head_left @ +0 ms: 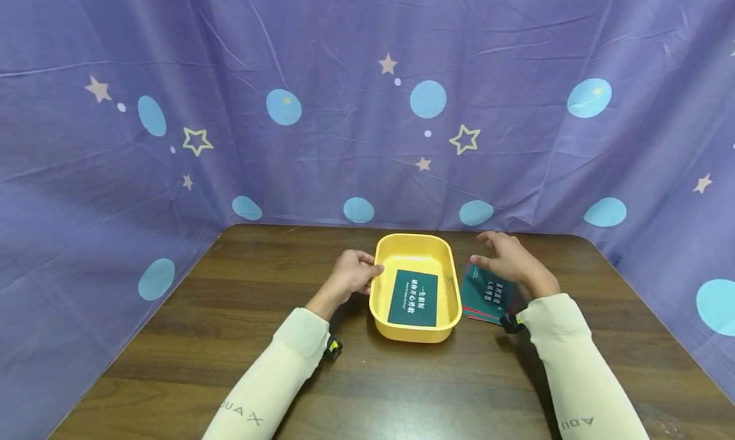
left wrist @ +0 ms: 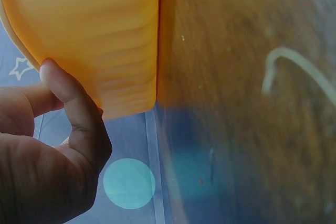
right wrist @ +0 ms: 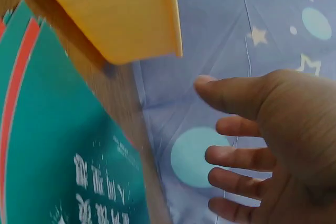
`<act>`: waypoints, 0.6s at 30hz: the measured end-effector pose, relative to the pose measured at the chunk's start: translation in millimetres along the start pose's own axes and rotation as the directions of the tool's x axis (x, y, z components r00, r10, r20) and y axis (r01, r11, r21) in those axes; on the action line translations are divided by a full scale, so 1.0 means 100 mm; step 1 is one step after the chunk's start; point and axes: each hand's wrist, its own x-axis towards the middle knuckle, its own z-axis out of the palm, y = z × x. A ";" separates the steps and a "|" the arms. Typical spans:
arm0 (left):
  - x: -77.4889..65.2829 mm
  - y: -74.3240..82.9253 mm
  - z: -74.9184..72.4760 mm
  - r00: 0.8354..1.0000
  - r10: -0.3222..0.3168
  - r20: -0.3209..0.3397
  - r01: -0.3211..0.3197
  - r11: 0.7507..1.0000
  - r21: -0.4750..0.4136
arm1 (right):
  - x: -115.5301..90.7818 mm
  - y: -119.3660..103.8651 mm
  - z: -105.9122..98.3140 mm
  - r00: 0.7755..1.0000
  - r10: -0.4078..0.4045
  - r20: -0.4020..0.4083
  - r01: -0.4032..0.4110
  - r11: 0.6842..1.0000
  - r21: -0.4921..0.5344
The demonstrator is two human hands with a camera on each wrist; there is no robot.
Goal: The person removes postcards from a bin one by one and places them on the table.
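Note:
A yellow plastic tray (head_left: 416, 333) with raised walls stands near the middle of the table. Inside it lies a dark green card (head_left: 413, 298) with white lettering. My left hand (head_left: 351, 273) pinches the tray's left rim between thumb and fingers, as the left wrist view also shows at the orange-looking wall (left wrist: 115, 40). To the right of the tray is a loose stack of green and red cards (head_left: 481, 290). My right hand (head_left: 510, 259) hovers over that stack, fingers spread and holding nothing; the right wrist view shows the top green card (right wrist: 68, 114) beside it.
The brown wooden table (head_left: 230, 338) reaches back to a purple curtain (head_left: 344, 108) printed with stars and light blue dots. Another curtain side (head_left: 86, 223) hangs along the left edge. A black wrist strap (head_left: 511, 323) sits at the right cuff.

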 end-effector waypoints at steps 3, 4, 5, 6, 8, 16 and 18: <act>0.00 0.00 0.00 1.000 -0.003 0.000 0.003 1.000 -0.001 | 0.02 -0.10 0.01 0.999 -0.021 -0.027 0.020 1.000 -0.013; 0.00 0.00 0.00 1.000 -0.002 0.002 0.002 1.000 -0.001 | 0.03 -0.12 0.03 0.999 -0.030 -0.033 0.029 0.999 -0.016; 0.01 0.00 0.00 1.000 -0.002 0.003 0.002 1.000 -0.002 | 0.04 -0.15 0.04 0.999 -0.036 -0.040 0.035 0.999 -0.020; 0.01 0.00 0.00 1.000 -0.002 0.004 0.002 1.000 -0.004 | 0.05 -0.18 0.05 0.998 -0.047 -0.046 0.046 0.999 -0.029; 0.01 0.00 0.01 1.000 -0.001 0.006 0.001 1.000 -0.008 | 0.08 -0.24 0.09 0.996 -0.064 -0.056 0.061 0.997 -0.041; 0.03 -0.01 0.01 1.000 0.008 0.011 -0.007 1.000 -0.020 | 0.15 -0.56 0.28 0.982 -0.160 -0.099 0.149 0.982 -0.114; 0.03 -0.01 0.01 1.000 0.005 0.013 -0.005 1.000 -0.023 | 0.15 -0.64 0.33 0.978 -0.187 -0.088 0.175 0.976 -0.130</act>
